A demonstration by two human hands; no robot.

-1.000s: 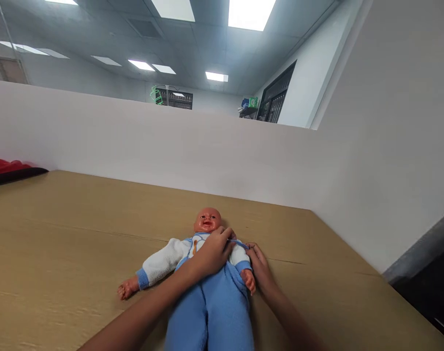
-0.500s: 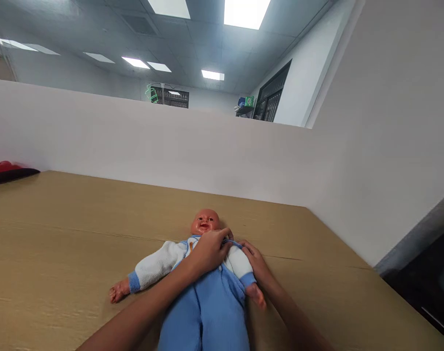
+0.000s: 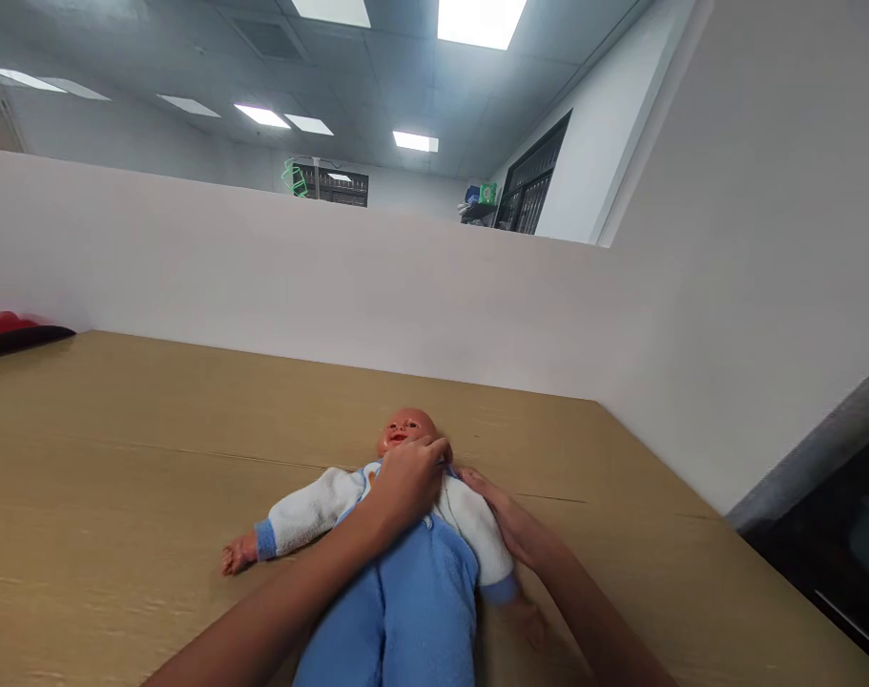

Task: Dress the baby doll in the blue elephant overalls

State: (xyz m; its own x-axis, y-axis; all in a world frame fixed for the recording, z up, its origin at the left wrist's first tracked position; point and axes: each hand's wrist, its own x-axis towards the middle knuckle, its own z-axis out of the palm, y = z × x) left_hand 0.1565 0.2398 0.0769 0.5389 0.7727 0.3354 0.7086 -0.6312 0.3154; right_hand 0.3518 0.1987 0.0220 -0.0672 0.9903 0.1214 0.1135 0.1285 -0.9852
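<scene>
Head view: doll point(image 3: 414, 565) cropped at legs point(image 3: 428, 630)

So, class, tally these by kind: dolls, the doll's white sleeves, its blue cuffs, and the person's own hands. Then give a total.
Doll: 1
White sleeves: 2
Blue cuffs: 2
Person's hands, left hand and right hand: 2
Total: 7

— How is it all set out on the worktop point(image 3: 155, 410)?
— The doll point(image 3: 424, 596) is laid on its back, head point(image 3: 407, 423) towards the partition point(image 3: 334, 286) behind!
— And the hands?
— The left hand point(image 3: 409, 482) is placed across the chest point(image 3: 371, 476); on the right, the right hand point(image 3: 506, 518) is set against the sleeve point(image 3: 477, 530).
— Further out?
— Far left, an item point(image 3: 15, 338) is partly seen; beyond the partition, right of centre, a window point(image 3: 536, 179) is set.
</scene>
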